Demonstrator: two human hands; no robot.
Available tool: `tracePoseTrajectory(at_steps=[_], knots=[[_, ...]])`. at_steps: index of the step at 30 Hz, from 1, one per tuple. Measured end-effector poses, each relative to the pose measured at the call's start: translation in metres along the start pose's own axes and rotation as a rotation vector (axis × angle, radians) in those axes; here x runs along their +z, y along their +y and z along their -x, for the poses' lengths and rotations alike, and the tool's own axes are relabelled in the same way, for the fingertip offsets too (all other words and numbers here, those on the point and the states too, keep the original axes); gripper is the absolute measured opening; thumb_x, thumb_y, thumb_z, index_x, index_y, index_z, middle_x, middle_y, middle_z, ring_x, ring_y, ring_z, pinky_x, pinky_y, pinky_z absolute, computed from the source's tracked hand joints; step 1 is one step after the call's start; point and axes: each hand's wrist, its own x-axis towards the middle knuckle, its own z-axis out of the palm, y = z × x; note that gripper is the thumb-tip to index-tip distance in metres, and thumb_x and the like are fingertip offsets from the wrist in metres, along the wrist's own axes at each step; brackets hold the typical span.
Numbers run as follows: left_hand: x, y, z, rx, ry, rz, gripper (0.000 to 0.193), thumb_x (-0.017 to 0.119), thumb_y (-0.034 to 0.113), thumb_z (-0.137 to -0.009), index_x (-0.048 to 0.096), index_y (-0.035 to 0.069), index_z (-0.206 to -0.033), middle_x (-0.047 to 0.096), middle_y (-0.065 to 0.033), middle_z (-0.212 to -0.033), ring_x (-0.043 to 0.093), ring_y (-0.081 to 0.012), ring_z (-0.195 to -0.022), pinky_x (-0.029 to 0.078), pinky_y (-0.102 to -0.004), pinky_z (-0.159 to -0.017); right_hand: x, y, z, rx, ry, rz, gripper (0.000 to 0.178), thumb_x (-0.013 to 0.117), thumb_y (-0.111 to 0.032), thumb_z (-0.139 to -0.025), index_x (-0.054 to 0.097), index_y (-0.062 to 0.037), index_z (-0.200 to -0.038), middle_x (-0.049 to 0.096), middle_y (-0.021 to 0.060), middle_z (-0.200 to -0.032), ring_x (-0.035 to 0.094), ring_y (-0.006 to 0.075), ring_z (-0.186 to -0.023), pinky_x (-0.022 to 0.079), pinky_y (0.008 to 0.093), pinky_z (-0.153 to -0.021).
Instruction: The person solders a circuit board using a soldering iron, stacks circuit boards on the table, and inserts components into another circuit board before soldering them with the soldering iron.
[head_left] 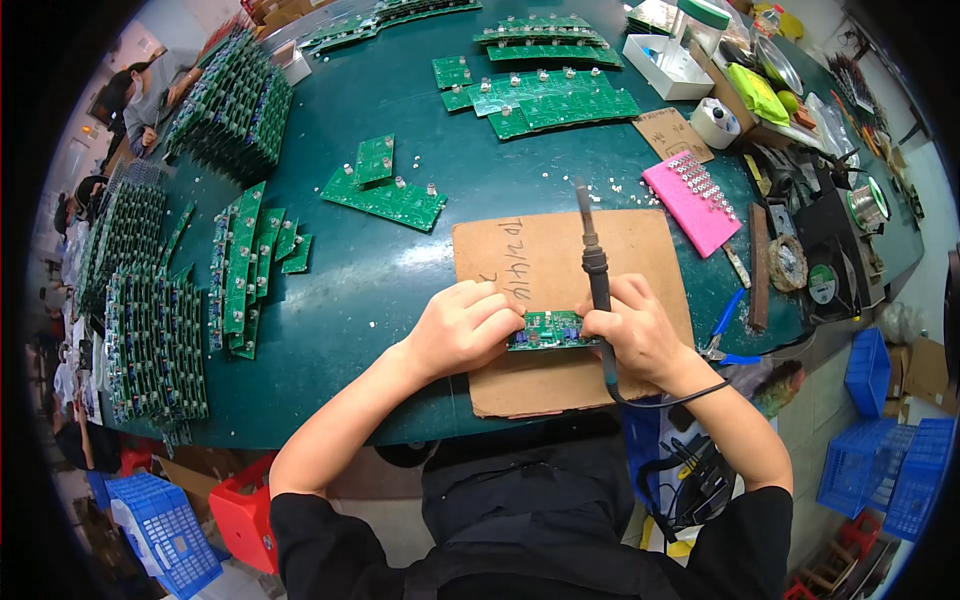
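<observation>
Between my two hands is a small green circuit board (548, 331) with components on it, just above a brown cardboard sheet (580, 385). My left hand (465, 328) is closed on the board's left end. At its right end, my right hand (635, 330) pinches the board and also holds a soldering iron (595, 262). The iron's tip points away from me, past the far part of the cardboard, and its black cord hangs by my right wrist. To the right lies a pink foam block (690, 205) with rows of small metal parts standing in it.
Stacked circuit boards (232, 105) rise at the left, with loose boards (385, 190) on the green table (380, 285). Blue-handled pliers (728, 330) lie near the right edge. A solder spool (866, 205), a white roll (715, 122) and a white box (668, 68) stand farther right.
</observation>
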Motion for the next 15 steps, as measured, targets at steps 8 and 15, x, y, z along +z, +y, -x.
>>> tracePoseTrajectory(at_steps=[8,15], knots=[[-0.008,0.008,0.004,0.107,-0.041,-0.112,0.022,0.069,0.008,-0.063,0.065,0.007,-0.085,0.068,-0.0046,-0.096,0.059,-0.0178,-0.069,0.046,-0.0302,-0.056,-0.010,-0.011,-0.002,-0.130,-0.100,0.139,0.020,0.063,-0.016,-0.074,0.058,-0.0170,-0.093,0.065,0.0056,-0.100,0.062,0.0258,-0.096,0.046,0.0413,-0.080],[-0.022,0.022,0.003,0.016,-0.147,-0.079,0.031,0.069,0.013,-0.065,0.064,0.005,-0.094,0.065,-0.0067,-0.104,0.059,-0.0185,-0.077,0.046,-0.0317,-0.066,-0.025,-0.022,0.007,-0.146,-0.158,0.247,0.018,0.061,-0.018,-0.080,0.057,-0.0190,-0.097,0.064,0.0063,-0.102,0.062,0.0251,-0.103,0.045,0.0394,-0.085]])
